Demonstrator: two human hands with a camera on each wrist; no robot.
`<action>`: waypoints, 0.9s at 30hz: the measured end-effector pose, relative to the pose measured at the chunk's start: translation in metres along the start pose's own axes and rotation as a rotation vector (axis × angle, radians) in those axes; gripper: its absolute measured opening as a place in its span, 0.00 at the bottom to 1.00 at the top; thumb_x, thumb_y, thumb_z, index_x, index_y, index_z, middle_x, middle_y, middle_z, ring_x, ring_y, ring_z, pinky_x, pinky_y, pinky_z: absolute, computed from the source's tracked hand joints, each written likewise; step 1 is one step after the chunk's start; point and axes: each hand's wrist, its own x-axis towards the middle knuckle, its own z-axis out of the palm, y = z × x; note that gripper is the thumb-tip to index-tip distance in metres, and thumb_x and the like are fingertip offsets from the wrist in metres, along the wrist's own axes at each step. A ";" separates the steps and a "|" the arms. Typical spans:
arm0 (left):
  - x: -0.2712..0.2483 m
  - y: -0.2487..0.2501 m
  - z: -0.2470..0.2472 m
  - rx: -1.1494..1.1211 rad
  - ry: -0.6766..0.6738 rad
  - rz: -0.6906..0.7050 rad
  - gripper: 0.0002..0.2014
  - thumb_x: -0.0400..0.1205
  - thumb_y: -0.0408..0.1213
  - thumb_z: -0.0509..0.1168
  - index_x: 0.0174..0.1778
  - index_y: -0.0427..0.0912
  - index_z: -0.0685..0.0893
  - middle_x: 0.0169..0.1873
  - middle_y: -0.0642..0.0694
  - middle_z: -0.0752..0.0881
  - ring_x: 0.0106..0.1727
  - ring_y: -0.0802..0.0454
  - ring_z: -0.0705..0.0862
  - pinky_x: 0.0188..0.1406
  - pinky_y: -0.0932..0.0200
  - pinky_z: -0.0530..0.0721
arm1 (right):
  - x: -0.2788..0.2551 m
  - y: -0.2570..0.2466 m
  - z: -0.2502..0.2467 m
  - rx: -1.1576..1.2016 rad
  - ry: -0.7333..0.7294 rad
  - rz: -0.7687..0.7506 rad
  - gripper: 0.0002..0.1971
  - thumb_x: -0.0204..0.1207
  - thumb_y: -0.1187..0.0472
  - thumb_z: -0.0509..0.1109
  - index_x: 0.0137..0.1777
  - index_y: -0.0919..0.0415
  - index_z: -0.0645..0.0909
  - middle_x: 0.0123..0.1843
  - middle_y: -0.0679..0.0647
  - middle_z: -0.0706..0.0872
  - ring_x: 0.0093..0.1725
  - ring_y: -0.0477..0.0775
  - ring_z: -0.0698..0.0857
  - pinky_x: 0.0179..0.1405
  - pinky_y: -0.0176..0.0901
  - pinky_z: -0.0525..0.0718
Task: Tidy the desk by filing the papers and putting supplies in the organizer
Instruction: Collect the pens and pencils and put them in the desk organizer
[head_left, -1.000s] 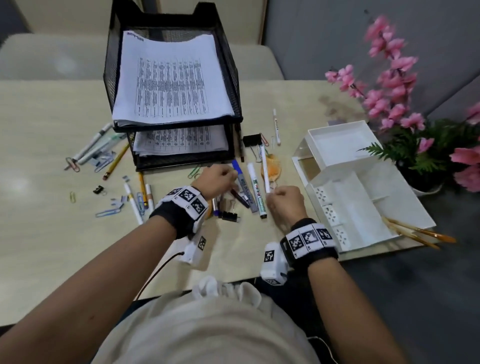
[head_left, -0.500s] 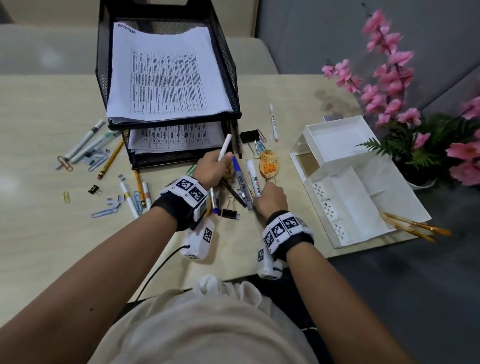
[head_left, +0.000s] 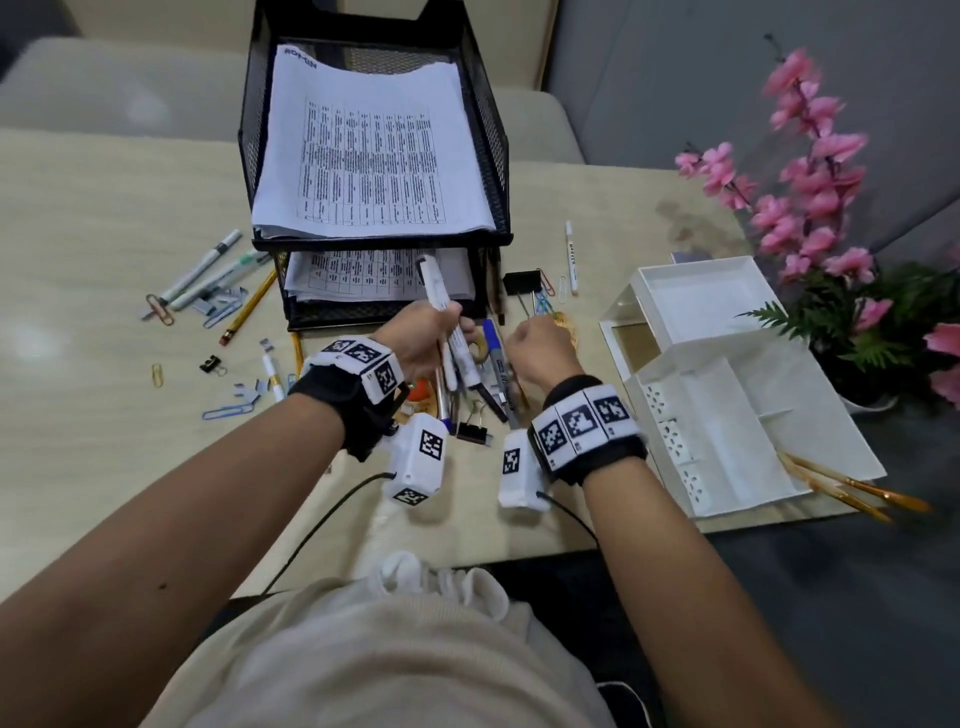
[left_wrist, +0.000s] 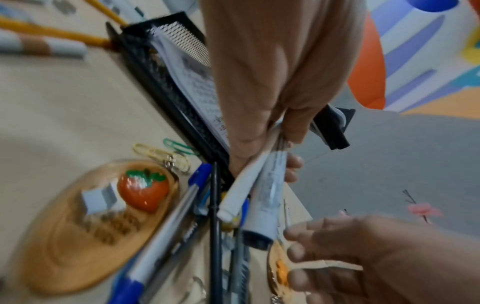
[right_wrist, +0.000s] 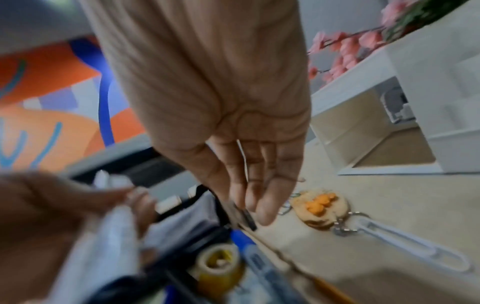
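Two white markers (head_left: 447, 322) stand nearly upright in the left hand (head_left: 421, 343), whose fingers are curled tight round their middles; the left wrist view shows them crossed and splayed at the lower ends, one with a dark cap. Just beside it, the right hand (head_left: 540, 348) reaches down with fingers straight and relaxed, holding nothing, its tips over a dark pen (right_wrist: 244, 216) at the edge of the pile of pens (head_left: 488, 374) on the surface (head_left: 104, 208). My worry is the loose bundle: because the markers cross rather than lie parallel, adding a third could lever one out of the grip and drop it back into the pile. The right fingers could also nudge the keychain (right_wrist: 319, 207) or the big paper clip (right_wrist: 415, 240) lying close by. The papers (head_left: 363, 156) already sit in the black mesh tray (head_left: 493, 130), just behind the hands. The white organizer (head_left: 727, 415) lies well to the right, its compartments seemingly unfilled, with more pens, pencils and clips scattered to the left.
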 end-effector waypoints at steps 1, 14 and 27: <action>0.000 0.002 -0.004 0.034 0.011 0.001 0.14 0.87 0.26 0.49 0.36 0.40 0.69 0.32 0.45 0.74 0.34 0.54 0.77 0.26 0.64 0.85 | 0.005 0.001 0.003 -0.043 0.022 0.020 0.08 0.79 0.66 0.61 0.45 0.68 0.80 0.48 0.66 0.83 0.54 0.64 0.84 0.49 0.50 0.81; -0.003 -0.010 0.030 1.042 0.063 0.070 0.25 0.87 0.51 0.48 0.71 0.37 0.74 0.69 0.32 0.75 0.71 0.35 0.74 0.73 0.41 0.72 | -0.006 0.051 0.001 0.236 0.193 0.044 0.13 0.69 0.59 0.72 0.31 0.60 0.70 0.38 0.59 0.79 0.40 0.59 0.79 0.38 0.44 0.73; 0.016 -0.041 0.246 1.014 -0.142 0.555 0.10 0.75 0.33 0.68 0.47 0.32 0.87 0.50 0.32 0.89 0.53 0.37 0.87 0.55 0.50 0.85 | -0.047 0.177 -0.153 0.405 0.793 0.071 0.39 0.74 0.76 0.61 0.80 0.46 0.53 0.48 0.48 0.72 0.45 0.54 0.76 0.46 0.35 0.71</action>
